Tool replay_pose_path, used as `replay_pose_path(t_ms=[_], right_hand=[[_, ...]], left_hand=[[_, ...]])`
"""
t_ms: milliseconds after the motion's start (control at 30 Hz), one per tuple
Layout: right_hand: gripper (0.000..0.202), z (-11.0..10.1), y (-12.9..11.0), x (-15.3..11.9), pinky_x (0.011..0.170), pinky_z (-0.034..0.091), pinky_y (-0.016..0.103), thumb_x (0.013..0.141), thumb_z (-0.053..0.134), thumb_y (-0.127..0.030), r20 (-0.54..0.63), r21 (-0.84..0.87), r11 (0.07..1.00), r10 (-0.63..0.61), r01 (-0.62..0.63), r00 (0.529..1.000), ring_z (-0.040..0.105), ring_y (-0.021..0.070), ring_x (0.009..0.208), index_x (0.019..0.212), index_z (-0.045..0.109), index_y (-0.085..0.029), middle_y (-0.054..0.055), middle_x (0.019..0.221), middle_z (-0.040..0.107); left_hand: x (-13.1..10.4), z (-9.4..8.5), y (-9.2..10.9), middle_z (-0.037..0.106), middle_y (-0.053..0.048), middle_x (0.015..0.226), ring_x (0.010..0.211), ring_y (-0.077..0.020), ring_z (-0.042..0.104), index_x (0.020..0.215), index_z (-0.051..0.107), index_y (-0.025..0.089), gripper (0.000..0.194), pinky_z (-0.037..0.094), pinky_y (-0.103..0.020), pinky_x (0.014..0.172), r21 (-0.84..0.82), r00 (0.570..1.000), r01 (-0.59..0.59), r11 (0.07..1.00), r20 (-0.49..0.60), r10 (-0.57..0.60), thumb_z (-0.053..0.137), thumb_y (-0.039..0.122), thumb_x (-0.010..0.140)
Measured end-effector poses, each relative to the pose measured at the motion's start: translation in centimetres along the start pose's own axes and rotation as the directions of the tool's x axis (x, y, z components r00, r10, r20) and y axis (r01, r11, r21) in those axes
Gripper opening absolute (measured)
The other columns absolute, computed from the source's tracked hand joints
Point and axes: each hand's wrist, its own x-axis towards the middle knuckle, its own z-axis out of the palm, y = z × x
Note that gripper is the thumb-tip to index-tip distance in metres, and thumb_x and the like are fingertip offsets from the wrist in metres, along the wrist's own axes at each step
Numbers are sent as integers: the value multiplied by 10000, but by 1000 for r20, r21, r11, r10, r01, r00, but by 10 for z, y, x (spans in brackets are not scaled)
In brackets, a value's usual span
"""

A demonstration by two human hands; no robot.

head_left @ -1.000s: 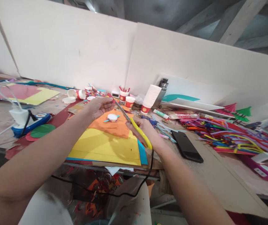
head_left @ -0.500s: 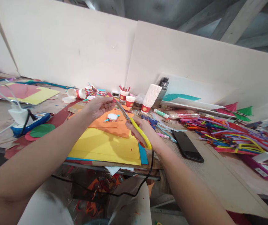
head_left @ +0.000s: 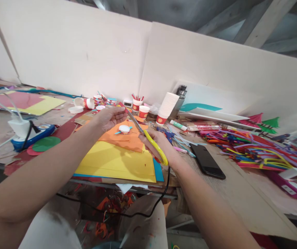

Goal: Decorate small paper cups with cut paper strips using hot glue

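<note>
Between the fingertips of my left hand (head_left: 110, 119) is a small piece of red paper (head_left: 122, 105), raised over the table. My right hand (head_left: 155, 141) grips a pair of scissors with yellow handles (head_left: 154, 147); their blades point up and left, with the tips at the red paper. Whether the blades are cutting it I cannot tell. Below both hands lie orange paper sheets (head_left: 135, 142) on top of yellow sheets (head_left: 117, 164). A small white-topped paper cup piece with blue strips (head_left: 124, 129) rests on the orange paper.
A tilted cup stack (head_left: 167, 109) and a cup of red strips (head_left: 137, 103) stand behind. On the right lie a black phone (head_left: 207, 162) and many coloured pipe cleaners (head_left: 247, 148). A blue power strip (head_left: 34, 136) sits left. A black cable (head_left: 161, 197) hangs over the front edge.
Very little differs. Both hands, the scissors and the red paper stay in nearly the same place, and the view has shifted very slightly.
</note>
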Motion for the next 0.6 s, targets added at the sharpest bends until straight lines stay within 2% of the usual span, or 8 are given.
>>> replay_pose_path(t_ms=[167, 333, 600], right_hand=[[231, 0, 3, 0, 374, 287, 163, 877, 536, -415, 2, -9, 1000, -25, 25, 1000, 413, 58, 394, 818, 544, -192, -57, 542, 472], [247, -1, 2, -1, 350, 307, 166, 872, 541, -437, 25, 28, 1000, 5, -5, 1000, 422, 63, 381, 811, 532, -198, -57, 541, 473], [181, 0, -6, -3, 324, 294, 161, 867, 551, -359, 20, 104, 992, 76, -77, 997, 392, 49, 339, 792, 528, -196, -72, 527, 437]], left_hand=[[3, -2, -1, 704, -69, 663, 598, -117, 669, 683, 642, 107, 126, 572, -229, 665, -7, 1000, -9, 1000, 25, 10, 608, 34, 780], [3, -3, -1, 702, -74, 663, 594, -122, 674, 684, 643, 101, 122, 573, -232, 655, -12, 1000, -8, 1000, 26, 8, 610, 24, 773], [0, 0, 0, 698, -73, 651, 588, -117, 666, 679, 640, 99, 138, 566, -232, 661, -9, 1000, -5, 1000, 9, 5, 594, 22, 784]])
